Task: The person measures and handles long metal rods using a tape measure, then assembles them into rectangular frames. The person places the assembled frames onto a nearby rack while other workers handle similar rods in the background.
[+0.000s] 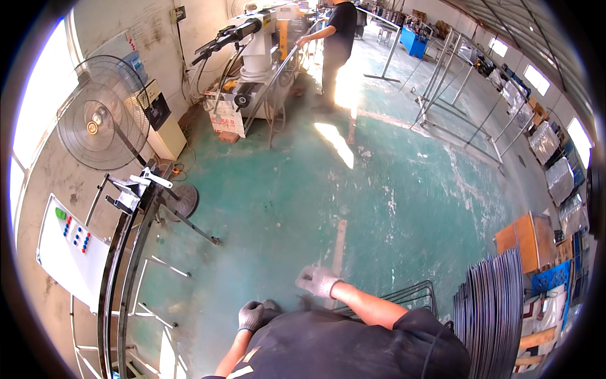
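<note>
My left hand (251,316), in a pale grey work glove, is at the lower middle beside my dark shirt (360,347). Its fingers are curled in, and the palm side is hidden. Ahead and to the right of it, my right hand (319,282) hovers above the green floor (278,208) in a similar glove. Those fingers are bent and closed too; whatever they might hold does not show. A stack of bent black metal rods (416,292) lies just past my right forearm (372,309), partly covered by it.
A large stack of dark curved rods (489,309) stands at right, near a brown box (525,243). At left are a pedestal fan (95,123), a whiteboard (72,252) and a long metal rail frame (120,284). Ahead, a person (338,44) stands at a machine (255,57); metal frames (451,95) stand beyond.
</note>
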Tool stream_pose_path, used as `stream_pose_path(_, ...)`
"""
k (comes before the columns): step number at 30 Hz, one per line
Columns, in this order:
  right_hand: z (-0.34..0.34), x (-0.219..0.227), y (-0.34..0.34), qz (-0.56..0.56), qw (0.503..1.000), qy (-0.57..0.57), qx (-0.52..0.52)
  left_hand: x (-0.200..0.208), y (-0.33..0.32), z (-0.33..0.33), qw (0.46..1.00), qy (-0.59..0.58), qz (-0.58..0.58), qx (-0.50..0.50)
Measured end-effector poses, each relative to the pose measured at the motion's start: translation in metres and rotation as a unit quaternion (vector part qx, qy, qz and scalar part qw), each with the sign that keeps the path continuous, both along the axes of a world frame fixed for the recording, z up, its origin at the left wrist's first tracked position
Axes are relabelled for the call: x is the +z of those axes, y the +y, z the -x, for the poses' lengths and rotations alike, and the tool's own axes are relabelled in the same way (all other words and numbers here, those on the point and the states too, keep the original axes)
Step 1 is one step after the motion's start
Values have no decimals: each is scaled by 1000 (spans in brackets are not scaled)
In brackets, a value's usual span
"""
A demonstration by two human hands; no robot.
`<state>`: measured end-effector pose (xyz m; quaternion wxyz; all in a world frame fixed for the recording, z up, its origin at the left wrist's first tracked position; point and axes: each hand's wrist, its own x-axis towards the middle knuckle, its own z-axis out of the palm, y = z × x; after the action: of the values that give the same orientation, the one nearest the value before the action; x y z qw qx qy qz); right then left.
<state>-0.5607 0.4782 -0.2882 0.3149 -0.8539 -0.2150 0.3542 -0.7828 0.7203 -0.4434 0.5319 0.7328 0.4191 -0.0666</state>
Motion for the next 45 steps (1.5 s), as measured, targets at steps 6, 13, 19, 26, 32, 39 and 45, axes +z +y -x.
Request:
stream_pose_path(6,-2,-11,10,20,999,7,39,4,13,-2,998,19,17,52)
stream_pose_path(13,-17,-15,52,22,999,6,22,-36,56,-18,999,16,39,16)
stream_pose_path(19,-35,17,106,40,999,5,-2,-19,124,-66,999,-16,36,25)
stream_pose_path(26,-38,22,158,33,998,-21,-43,-3,186,-82,996,-42,78,28)
stream_pose_path(32,-42,-5,162,67,997,-18,-41,-21,221,-90,995,-23,86,34)
stream_pose_path(39,-82,-22,166,57,998,0,-20,-10,214,-123,994,1,104,44)
stream_pose_path(45,-158,-32,167,42,999,-14,17,1,205,-184,995,-18,92,43)
